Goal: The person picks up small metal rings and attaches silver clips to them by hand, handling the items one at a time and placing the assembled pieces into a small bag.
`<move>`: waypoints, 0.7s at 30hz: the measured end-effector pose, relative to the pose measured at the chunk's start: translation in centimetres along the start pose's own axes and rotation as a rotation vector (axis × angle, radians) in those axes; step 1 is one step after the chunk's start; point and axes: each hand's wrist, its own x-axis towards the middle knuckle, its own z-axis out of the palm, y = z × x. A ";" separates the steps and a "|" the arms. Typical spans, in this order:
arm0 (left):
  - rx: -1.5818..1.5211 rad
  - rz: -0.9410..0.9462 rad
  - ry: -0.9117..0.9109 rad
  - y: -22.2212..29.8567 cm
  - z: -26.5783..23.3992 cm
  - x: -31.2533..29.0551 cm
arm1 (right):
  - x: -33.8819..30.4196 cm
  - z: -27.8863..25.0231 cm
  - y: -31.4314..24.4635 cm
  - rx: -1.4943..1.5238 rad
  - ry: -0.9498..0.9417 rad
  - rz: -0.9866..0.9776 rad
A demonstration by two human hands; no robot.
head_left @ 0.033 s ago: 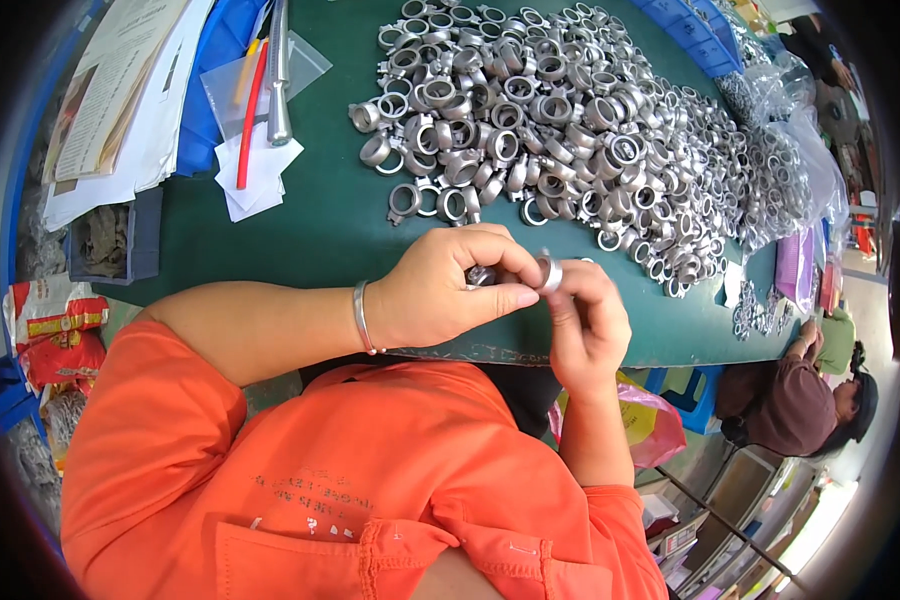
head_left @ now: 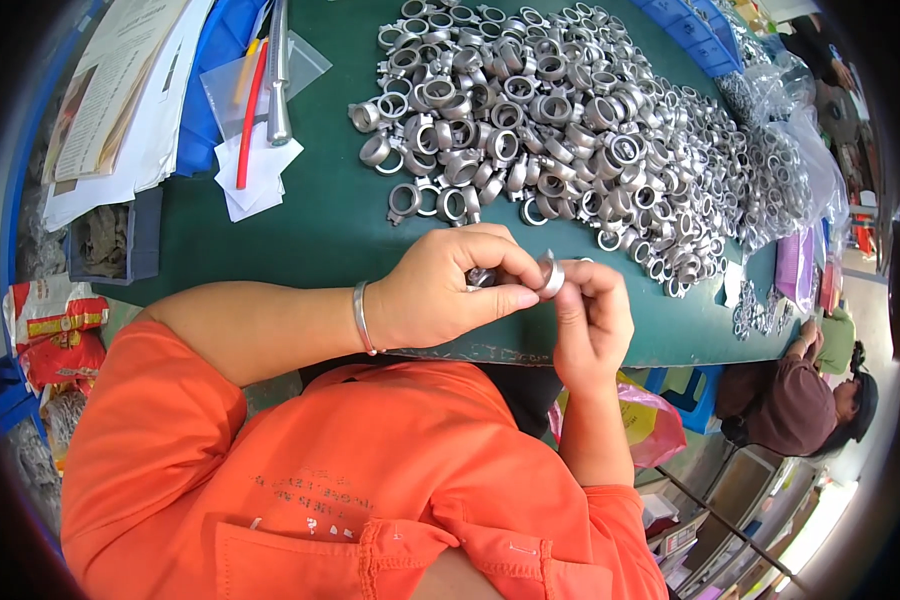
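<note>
1. Left hand (head_left: 440,295) is curling closed around a small metal part (head_left: 480,277), thumb pressing toward the right hand; a bangle (head_left: 361,318) is sitting on that wrist.
2. Right hand (head_left: 592,318) is pinching a metal ring (head_left: 551,275) between its fingertips, closed on it, with the ring's upper edge showing above them.
3. Ring and part are meeting right at the grip, between the two hands, just over the near edge of the green table (head_left: 320,220).
4. Just beyond the grip, a big pile of rings (head_left: 560,120) is lying on the table; its nearest pieces are close to the left knuckles.
5. Right of the grip and further out, a clear bag (head_left: 780,160) is holding more rings.
6. Far left of the grip, papers (head_left: 110,100), a red tube (head_left: 248,115) and a metal rod (head_left: 278,70) are lying on the table.
7. Below right of the grip, another person (head_left: 790,400) is sitting off the table.
</note>
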 end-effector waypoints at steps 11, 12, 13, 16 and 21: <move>0.168 0.133 0.018 0.0 0.0 -0.2 | -0.3 0.6 0.4 0.403 0.075 0.008; 0.149 0.124 0.010 0.0 0.0 -0.2 | -0.3 0.6 0.5 0.384 0.065 -0.016; 0.130 0.115 0.002 0.0 -0.1 -0.2 | -0.4 0.6 0.7 0.383 0.065 -0.016; 0.123 0.107 -0.004 0.2 -0.1 -0.2 | -0.4 0.6 0.7 0.254 0.070 -0.070; 0.044 -0.019 0.036 -0.1 0.2 -0.3 | 0.4 -0.1 -0.3 -0.432 0.041 -0.347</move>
